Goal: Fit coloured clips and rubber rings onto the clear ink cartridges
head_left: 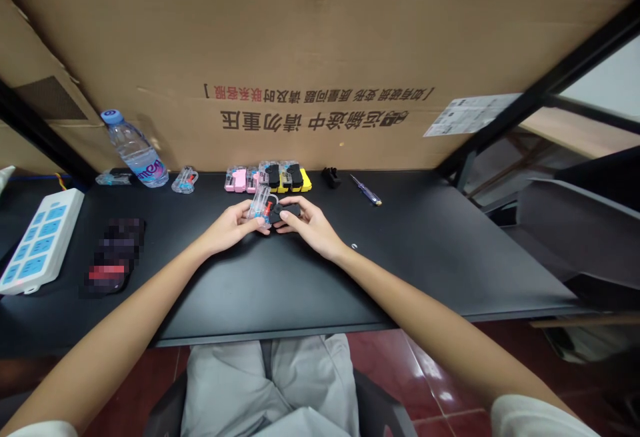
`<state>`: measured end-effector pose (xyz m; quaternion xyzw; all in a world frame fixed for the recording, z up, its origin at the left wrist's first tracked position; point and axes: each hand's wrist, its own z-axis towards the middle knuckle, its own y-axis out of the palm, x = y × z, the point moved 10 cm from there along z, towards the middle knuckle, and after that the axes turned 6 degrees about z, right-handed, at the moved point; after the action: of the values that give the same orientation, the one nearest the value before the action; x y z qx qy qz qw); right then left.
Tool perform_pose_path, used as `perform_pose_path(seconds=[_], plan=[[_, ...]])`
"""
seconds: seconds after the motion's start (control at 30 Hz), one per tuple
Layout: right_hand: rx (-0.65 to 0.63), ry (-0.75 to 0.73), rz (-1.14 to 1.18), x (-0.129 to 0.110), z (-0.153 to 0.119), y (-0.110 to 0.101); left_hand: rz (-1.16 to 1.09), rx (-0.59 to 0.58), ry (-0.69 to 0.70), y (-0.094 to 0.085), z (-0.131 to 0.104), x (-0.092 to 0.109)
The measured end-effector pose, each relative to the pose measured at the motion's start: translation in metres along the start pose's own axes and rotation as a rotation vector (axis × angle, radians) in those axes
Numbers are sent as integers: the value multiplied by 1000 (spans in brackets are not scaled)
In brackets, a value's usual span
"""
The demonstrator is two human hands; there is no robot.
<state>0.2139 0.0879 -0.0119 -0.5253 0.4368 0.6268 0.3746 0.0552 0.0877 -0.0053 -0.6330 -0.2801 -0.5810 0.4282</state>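
My left hand [235, 227] is closed on a clear plastic device [260, 205] with blue and red parts inside. A black piece [285, 212] at its right side is gripped between the thumb and fingers of my right hand [313, 225]. The two pieces meet between my hands, above the middle of the black table; whether they are joined cannot be made out. Just behind my hands, pink devices [236, 180] and yellow-and-black devices [295, 177] stand in a row.
Along the back lie a water bottle [137, 150], another clear device [185, 180], a small black part [331, 176] and a screwdriver [367, 190]. At left are a power strip [43, 240] and a blurred-out dark object [117, 254]. Cardboard [320, 44] rises behind.
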Motion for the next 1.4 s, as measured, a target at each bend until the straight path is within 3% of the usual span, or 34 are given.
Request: perform_pose_path(seconds=[0.47, 1.1, 1.4], plan=[[-39, -55, -75, -4, -2, 8, 90, 8, 21, 4, -3, 4], [-60, -26, -64, -6, -2, 9, 28, -124, 27, 8, -4, 13], [-4, -65, -72, -11, -4, 3, -105, -60, 0, 3, -2, 10]])
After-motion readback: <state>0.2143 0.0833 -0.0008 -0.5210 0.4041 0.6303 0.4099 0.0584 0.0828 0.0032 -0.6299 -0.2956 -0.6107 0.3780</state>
